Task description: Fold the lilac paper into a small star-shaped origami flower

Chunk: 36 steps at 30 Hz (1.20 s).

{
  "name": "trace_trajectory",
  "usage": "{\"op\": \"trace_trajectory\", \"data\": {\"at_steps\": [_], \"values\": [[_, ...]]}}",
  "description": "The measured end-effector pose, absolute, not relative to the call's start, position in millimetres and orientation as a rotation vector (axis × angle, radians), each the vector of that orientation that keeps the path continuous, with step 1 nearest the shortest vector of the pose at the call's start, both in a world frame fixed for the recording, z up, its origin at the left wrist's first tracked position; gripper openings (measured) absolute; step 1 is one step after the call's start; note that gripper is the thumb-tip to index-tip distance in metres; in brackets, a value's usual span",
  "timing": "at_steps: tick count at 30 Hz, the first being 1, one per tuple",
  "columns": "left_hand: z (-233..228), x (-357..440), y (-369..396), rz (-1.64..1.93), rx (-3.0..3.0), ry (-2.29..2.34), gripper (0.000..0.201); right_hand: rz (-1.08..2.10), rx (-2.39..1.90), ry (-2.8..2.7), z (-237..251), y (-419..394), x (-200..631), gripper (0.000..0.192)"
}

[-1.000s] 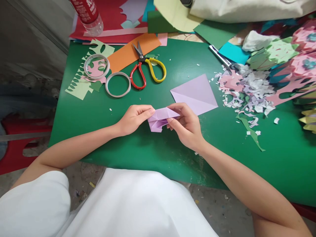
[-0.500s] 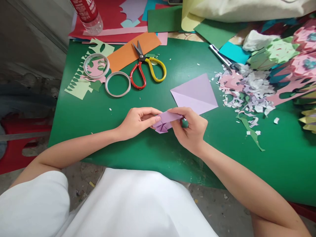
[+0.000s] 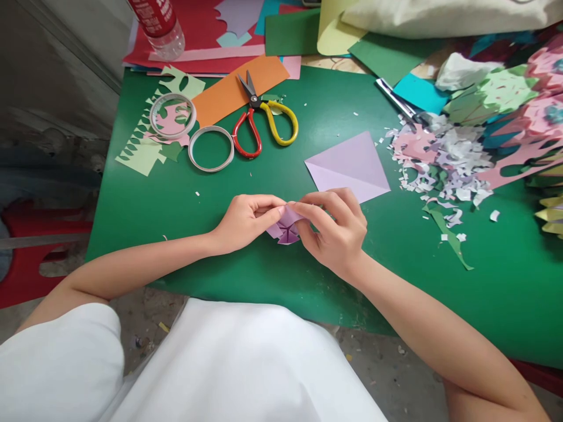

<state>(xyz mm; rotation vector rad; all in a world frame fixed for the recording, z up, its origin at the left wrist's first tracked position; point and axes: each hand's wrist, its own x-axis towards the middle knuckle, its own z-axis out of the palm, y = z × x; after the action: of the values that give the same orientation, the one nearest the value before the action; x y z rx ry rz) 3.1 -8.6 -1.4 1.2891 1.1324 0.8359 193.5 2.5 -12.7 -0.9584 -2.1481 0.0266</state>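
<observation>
A small folded piece of purple paper (image 3: 287, 225) is held just above the near part of the green table (image 3: 246, 269). My left hand (image 3: 248, 221) pinches its left side between thumb and fingers. On the other side, my right hand (image 3: 334, 231) grips the paper's right and upper edge, its fingertips close to the left thumb. The fingers cover part of the folds. Beyond my right hand lies a flat lilac paper square (image 3: 349, 167) with a diagonal crease.
Scissors (image 3: 259, 114) lie across an orange paper strip (image 3: 240, 91). Two tape rolls (image 3: 211, 128) rest to their left, near green offcuts (image 3: 145, 155). Paper scraps (image 3: 461, 152) and a box cutter (image 3: 396, 99) sit at right. A bottle (image 3: 160, 29) stands far left.
My right hand's fingers have shifted left along the paper's upper edge, closer to my left thumb. The folded paper has turned, and more of its lower folds now show.
</observation>
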Motion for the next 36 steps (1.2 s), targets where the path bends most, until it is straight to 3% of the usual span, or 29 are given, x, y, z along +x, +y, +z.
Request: {"op": "trace_trajectory", "data": {"at_steps": [6,12,22,25,28,36], "values": [[-1.7,4.6,-7.5,0.829,1.303,1.135,0.031,-0.219,-0.884,-2.196,-12.2,0.3,195.0,0.018],[1.1,4.6,-7.3,0.799,1.318,1.13,0.037,0.098,-1.026,-2.272,-9.2,-1.0,193.8,0.016],[0.6,2.5,-6.7,0.781,1.335,1.157,0.039,0.199,-1.031,-2.289,6.3,-6.1,185.9,0.014],[-0.2,0.8,-8.1,0.744,1.285,0.987,0.031,0.055,-1.084,-2.307,6.7,-7.6,185.7,0.016],[-1.6,0.2,-9.4,0.689,1.248,0.886,0.036,-0.102,-1.089,-2.342,4.8,-8.0,186.3,0.017],[-2.7,-0.3,-8.0,0.624,1.475,1.009,0.033,-0.324,-0.949,-2.303,-0.8,-8.3,189.9,0.017]]}}
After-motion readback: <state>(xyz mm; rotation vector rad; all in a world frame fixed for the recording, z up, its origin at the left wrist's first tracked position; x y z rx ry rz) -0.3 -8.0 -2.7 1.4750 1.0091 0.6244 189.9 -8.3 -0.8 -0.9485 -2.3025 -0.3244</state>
